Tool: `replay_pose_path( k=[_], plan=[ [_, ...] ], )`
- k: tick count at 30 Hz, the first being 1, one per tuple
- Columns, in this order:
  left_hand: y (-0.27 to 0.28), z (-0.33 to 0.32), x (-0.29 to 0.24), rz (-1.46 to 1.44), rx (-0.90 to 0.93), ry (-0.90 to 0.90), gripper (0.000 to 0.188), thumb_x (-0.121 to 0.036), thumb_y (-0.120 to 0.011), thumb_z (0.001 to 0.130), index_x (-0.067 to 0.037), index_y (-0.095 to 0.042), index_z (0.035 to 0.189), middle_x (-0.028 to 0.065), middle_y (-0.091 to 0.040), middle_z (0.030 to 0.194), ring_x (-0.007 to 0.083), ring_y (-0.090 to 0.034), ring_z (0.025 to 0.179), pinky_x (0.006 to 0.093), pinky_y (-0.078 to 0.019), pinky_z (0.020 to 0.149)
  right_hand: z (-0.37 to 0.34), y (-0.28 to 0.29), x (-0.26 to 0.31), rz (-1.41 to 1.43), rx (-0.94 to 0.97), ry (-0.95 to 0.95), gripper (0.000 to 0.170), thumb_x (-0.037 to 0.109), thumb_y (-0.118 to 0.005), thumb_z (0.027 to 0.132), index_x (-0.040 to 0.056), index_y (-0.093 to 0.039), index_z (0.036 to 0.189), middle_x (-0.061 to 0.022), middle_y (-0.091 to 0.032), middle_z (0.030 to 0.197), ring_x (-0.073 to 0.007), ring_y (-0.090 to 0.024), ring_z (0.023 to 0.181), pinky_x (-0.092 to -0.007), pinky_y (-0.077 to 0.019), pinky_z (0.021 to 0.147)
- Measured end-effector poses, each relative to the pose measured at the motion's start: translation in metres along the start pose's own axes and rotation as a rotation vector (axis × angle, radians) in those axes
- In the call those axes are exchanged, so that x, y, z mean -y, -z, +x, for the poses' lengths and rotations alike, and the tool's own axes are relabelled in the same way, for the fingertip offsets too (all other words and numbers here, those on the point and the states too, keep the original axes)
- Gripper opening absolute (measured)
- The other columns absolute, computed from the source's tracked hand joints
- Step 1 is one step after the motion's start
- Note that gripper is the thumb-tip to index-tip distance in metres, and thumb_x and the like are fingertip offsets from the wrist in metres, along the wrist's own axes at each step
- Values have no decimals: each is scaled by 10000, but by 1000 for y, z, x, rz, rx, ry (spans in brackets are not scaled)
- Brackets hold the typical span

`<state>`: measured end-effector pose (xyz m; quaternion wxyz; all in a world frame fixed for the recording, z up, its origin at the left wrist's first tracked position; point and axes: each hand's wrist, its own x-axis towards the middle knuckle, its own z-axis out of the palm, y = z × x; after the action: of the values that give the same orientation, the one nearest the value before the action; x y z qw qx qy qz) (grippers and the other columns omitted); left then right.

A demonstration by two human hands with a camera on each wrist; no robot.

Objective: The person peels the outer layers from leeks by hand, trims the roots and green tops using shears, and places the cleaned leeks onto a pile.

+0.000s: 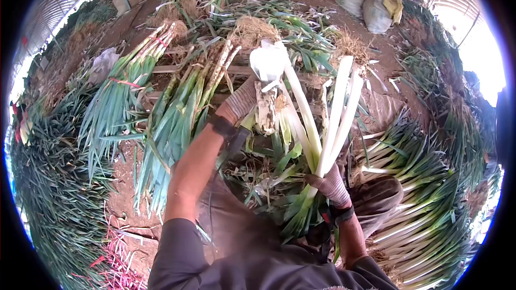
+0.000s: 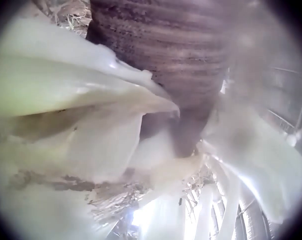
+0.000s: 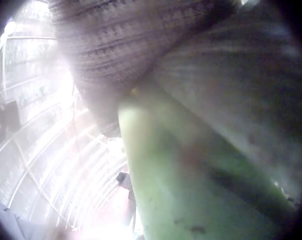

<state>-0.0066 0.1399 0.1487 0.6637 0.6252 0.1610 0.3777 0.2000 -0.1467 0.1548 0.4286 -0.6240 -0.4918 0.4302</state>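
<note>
My right hand (image 1: 329, 185), in a striped knit glove, grips several long green onions (image 1: 338, 118) where the white stalks turn green. Their white ends fan upward and their leaves hang below. In the right wrist view the gloved fingers lie against a green onion stalk (image 3: 191, 170). My left hand (image 1: 244, 96), also gloved, is at the upper ends of the stalks, beside a glaring white piece (image 1: 267, 63) and a brown-flecked strip of peel (image 1: 266, 108). In the left wrist view its fingers curl onto pale, loose onion layers (image 2: 91, 130); the fingertips are hidden.
Unpeeled green onions (image 1: 180, 107) lean ahead on the left, beside a tied bundle (image 1: 129, 72). Cleaned onions (image 1: 408, 204) lie in a row at right. A leaf pile (image 1: 54, 182) and pink ties (image 1: 118, 260) are at left; sacks (image 1: 371, 8) stand at the back.
</note>
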Motion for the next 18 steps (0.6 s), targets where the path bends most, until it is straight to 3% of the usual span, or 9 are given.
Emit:
replay_pose_path(
  k=[3, 5, 7, 9, 10, 12, 15, 16, 18],
  plan=[
    [-16, 0, -55, -757, -280, 470, 359, -140, -428, 1060, -9, -450, 1394, 127, -563, 1321, 177, -605, 1125, 280, -554, 937, 0, 0, -3, -14, 8, -12, 594, 164, -801, 694, -16, -542, 1197, -76, -618, 1002, -177, -591, 902, -322, -520, 789],
    [34, 29, 12, -1028, 42, 300, 376, -134, -463, 1042, 6, -459, 1391, 138, -602, 1271, 180, -631, 1080, 288, -562, 925, 3, -1, -16, -5, -20, 44, 552, 165, -797, 699, -12, -563, 1166, -67, -622, 965, -168, -594, 871, -316, -521, 768],
    [44, 40, -10, -657, -202, 179, 344, -180, -519, 999, -4, -525, 1294, 157, -643, 1181, 226, -658, 1027, 327, -565, 890, 1, -1, -13, -6, -13, 31, 510, 166, -793, 703, -9, -583, 1134, -60, -626, 928, -161, -596, 835, -311, -523, 744],
    [62, 41, -49, 517, -592, 77, 322, -226, -575, 957, -13, -592, 1198, 177, -683, 1091, 273, -685, 975, 366, -569, 855, -8, 1, 12, -26, 36, -53, 468, 168, -789, 708, -8, -604, 1101, -56, -632, 890, -155, -600, 796, -306, -524, 717],
    [81, 45, -68, 775, -747, 64, 315, -249, -602, 936, -17, -625, 1149, 186, -703, 1046, 296, -698, 948, 385, -571, 838, -12, 3, 16, -65, 26, -35, 448, 166, -785, 710, -7, -610, 1085, -56, -636, 877, -154, -604, 782, -305, -525, 706],
    [135, 60, -106, 674, -970, -46, 271, -247, -624, 919, -23, -661, 1067, 209, -718, 970, 297, -710, 865, 411, -575, 788, -20, 4, 20, -139, 3, 12, 408, 163, -778, 714, -6, -623, 1052, -56, -643, 852, -152, -612, 755, -303, -527, 684],
    [189, 56, -208, 648, -1428, -81, 241, -207, -686, 851, 24, -651, 911, 80, -642, 761, 176, -574, 572, 376, -530, 490, -26, 11, 2, -75, 22, -37, 424, 121, -767, 724, -6, -607, 1095, -60, -656, 890, -152, -633, 791, -305, -538, 706],
    [204, 45, -237, 620, -1415, -149, 259, -231, -691, 857, 19, -656, 912, 77, -651, 765, 174, -586, 576, 370, -531, 505, -30, 15, 10, -19, -27, -65, 429, 105, -760, 732, -8, -599, 1113, -55, -653, 901, -151, -631, 800, -307, -540, 715],
    [186, 18, -263, 673, -1022, -256, 296, -280, -703, 869, 10, -665, 914, 73, -670, 772, 171, -610, 586, 358, -533, 533, -31, 22, 10, 121, -105, -50, 418, 85, -740, 755, -20, -586, 1129, -49, -637, 927, -146, -620, 823, -299, -534, 702]
  ],
)
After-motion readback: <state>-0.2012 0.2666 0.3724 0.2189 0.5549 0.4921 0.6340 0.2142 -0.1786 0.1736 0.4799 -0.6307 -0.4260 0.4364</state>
